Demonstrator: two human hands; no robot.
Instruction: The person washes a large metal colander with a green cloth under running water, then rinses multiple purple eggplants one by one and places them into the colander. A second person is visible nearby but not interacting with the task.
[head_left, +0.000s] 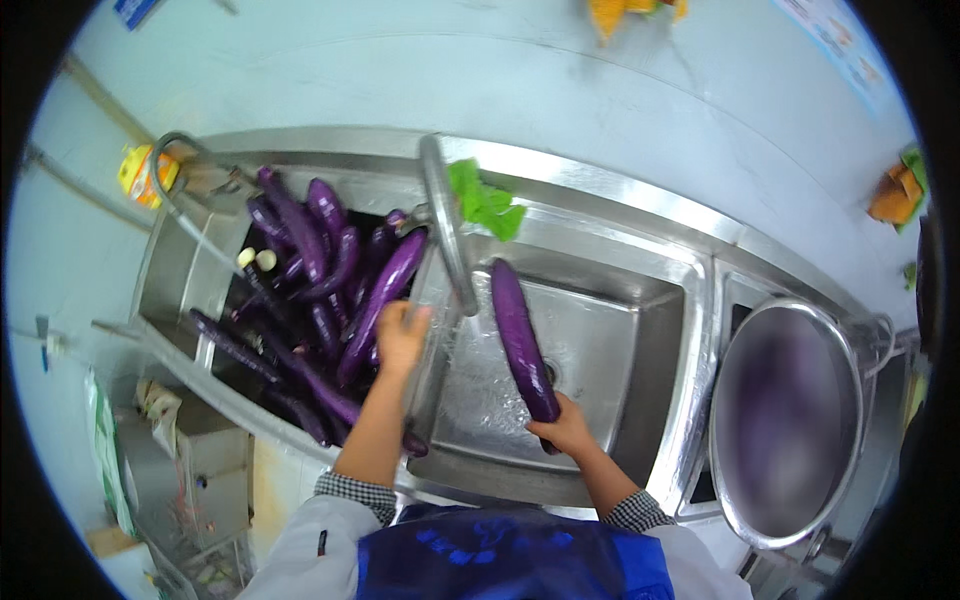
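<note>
My right hand grips a long purple eggplant near its lower end, over the right sink basin. Water runs from the metal faucet to the left of that eggplant. My left hand is blurred, beside the divider between the basins. Its thumb and fingers look apart with nothing between them. Right by it lies a glossy eggplant, on top of a heap of eggplants in the left basin; whether the hand touches it I cannot tell.
A green leaf lies behind the faucet. To the right stands a large metal pot whose contents look purple and blurred. A grey hose arches over the left basin, near a yellow bottle. A metal cabinet stands lower left.
</note>
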